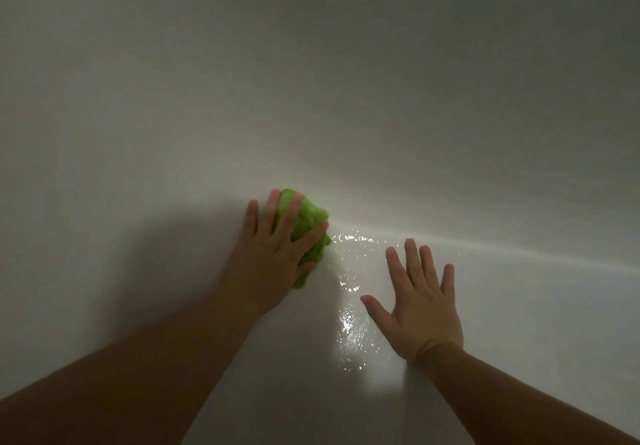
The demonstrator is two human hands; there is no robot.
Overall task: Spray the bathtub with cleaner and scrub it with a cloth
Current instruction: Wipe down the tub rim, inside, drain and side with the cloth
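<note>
The white bathtub (346, 98) fills the whole view, dim, with its floor curving up into the far wall. My left hand (273, 250) lies spread with straight fingers over a bunched green cloth (306, 228), pressing it against the tub where floor meets wall. My right hand (420, 301) rests flat on the tub floor to the right, fingers spread, holding nothing. No spray bottle is in sight.
A wet patch (351, 323) glistens on the tub floor between my two hands, running from the cloth toward me. A bright band of light crosses the floor to the right. My left arm casts a broad shadow at left.
</note>
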